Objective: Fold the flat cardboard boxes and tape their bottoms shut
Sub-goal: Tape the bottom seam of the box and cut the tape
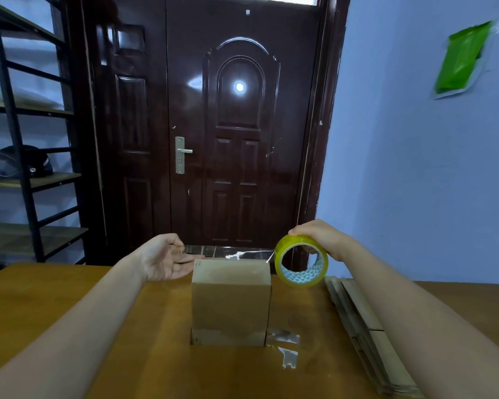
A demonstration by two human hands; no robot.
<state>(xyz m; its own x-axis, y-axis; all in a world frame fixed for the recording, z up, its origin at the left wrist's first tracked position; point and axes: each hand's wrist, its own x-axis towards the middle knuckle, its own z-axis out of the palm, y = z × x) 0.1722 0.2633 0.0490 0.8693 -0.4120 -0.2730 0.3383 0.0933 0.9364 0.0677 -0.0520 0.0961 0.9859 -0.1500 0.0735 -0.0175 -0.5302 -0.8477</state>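
Left hand [167, 259] is held out flat and open, palm up, gripping nothing, fingertips just at the far left top corner of the box [231, 300]. Right hand [320, 236] grips the tape roll [301, 262] from above, right by the box's far right corner. A strip stretches across the far top edge between them, so the box sits dead centre, both hands about equally close.

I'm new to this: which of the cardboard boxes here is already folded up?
The folded box standing mid-table between the hands, tape running from its top to the tape roll. The others lie in a flat stack at the table's right edge.
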